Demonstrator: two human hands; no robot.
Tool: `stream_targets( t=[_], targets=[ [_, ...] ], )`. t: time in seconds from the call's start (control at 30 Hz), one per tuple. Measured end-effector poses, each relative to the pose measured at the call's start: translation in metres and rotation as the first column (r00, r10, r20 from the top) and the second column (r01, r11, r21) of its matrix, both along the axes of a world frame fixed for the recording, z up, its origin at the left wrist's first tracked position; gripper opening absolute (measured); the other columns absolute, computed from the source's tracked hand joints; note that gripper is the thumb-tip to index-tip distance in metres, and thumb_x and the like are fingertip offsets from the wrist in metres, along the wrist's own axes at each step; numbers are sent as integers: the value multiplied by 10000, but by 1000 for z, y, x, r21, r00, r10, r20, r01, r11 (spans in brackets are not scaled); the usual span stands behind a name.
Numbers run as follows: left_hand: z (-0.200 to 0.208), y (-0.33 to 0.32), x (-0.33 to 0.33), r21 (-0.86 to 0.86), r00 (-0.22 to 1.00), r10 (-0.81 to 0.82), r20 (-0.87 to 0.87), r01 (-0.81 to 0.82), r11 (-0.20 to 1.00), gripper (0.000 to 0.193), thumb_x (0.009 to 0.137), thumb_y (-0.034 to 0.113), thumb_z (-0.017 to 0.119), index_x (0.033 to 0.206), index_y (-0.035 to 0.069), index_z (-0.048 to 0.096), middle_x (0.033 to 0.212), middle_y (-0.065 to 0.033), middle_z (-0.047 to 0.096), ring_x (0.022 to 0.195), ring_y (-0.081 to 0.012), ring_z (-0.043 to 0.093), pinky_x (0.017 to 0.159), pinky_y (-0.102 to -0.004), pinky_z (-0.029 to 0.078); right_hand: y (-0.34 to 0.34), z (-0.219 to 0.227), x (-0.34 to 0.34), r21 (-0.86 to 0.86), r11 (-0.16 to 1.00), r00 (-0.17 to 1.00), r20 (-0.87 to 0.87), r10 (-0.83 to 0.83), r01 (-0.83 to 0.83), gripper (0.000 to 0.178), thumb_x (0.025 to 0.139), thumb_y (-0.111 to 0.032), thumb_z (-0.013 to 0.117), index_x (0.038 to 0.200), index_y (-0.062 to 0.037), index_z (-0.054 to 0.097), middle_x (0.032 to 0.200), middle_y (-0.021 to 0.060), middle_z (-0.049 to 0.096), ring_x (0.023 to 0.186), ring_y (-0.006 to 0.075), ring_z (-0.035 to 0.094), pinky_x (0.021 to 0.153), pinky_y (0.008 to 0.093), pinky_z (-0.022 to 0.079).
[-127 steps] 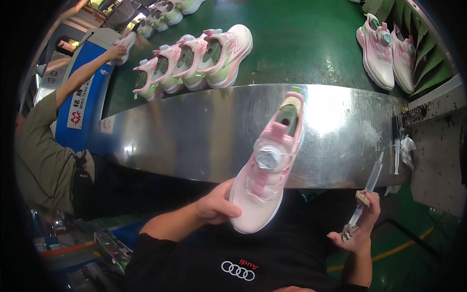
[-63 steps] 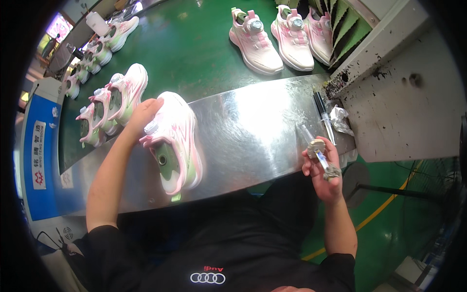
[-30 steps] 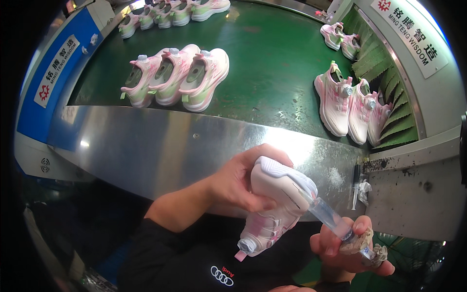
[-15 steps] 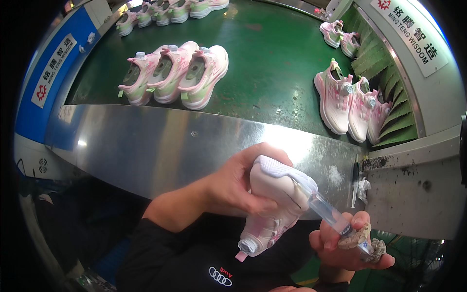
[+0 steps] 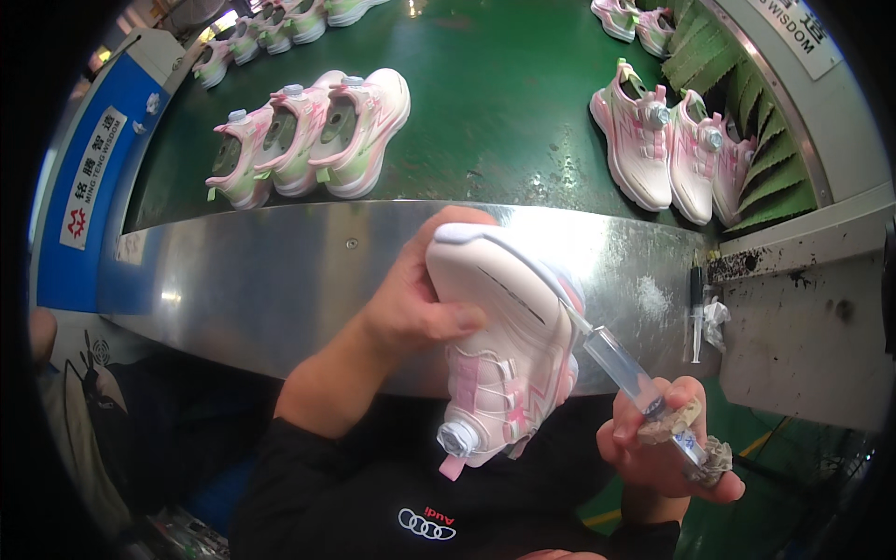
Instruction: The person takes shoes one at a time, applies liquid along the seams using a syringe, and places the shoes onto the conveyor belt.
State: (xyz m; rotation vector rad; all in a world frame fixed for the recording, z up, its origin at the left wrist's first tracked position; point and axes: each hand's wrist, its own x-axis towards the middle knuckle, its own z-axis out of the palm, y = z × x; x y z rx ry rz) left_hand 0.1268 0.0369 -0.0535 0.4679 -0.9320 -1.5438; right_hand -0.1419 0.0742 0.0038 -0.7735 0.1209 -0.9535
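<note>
A brushed metal bench [image 5: 280, 271] runs across the foreground, its left end meeting a blue side panel [image 5: 84, 182] and its right end a scuffed grey wall [image 5: 803, 327]. Beyond its far edge a green belt [image 5: 495, 112] stretches back. Below the bench's right corner shows a green floor [image 5: 747, 415] with a yellow line.

Just past the bench's far edge, toward the left, stands a group of three pink-and-white shoes [image 5: 369, 140], heels toward the bench. Toward the right, another trio of shoes [image 5: 693, 173] points its toes at the bench, beside a curtain of green strips [image 5: 779, 163]. A wide stretch of belt separates the two groups. Farther back are a row of shoes [image 5: 303, 21] on the left and two shoes [image 5: 618, 19] near the curtain.

In the bench's right corner lie a slim, dark-topped syringe [image 5: 696, 313] and a crumpled white scrap [image 5: 716, 322].

The left hand [image 5: 401, 299] grasps a light pink shoe [image 5: 495, 271] over the bench's near edge, toe up, dial low. The right hand [image 5: 658, 448] grips a clear syringe [image 5: 611, 359] wrapped in beige material; its contents cannot be made out. Its tip reaches the shoe's edge by the sole; contact is unclear.
</note>
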Motion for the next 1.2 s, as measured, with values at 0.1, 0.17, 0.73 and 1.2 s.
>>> stream_targets(
  t=[0.1,0.17,0.73,1.2],
  targets=[
    [7,1,0,111,998,68,-12,-66,992,693,611,86,733,1225,62,411,1062,-58,536,996,-164,531,883,-312,426,2,-8,-6,-29,1000,1000,-8,8,-9,1001,588,-632,738,1246,1,328,1098,191,446,994,263,507,615,243,413],
    [7,1,0,168,995,87,-39,-79,982,695,615,91,722,1232,61,405,1070,-64,536,1005,-172,532,890,-317,427,5,-13,-9,9,1000,998,-54,-16,17,1011,570,-635,746,1242,-3,332,1095,187,444,1005,266,508,606,238,413],
    [-6,-14,0,309,984,68,-163,-14,951,502,746,208,595,1162,-49,480,1048,-179,598,914,-249,621,803,-343,519,34,-43,-34,76,997,986,-168,-9,22,1034,578,-657,724,1262,14,335,1089,184,476,923,189,491,641,219,379],
    [-16,-25,7,203,880,-169,-443,282,938,496,850,282,522,1204,-56,445,1112,-189,572,1001,-266,584,863,-379,489,62,-53,-57,59,998,964,-267,-21,38,969,614,-654,701,1218,33,380,1077,140,474,944,260,541,781,346,437]
  ],
)
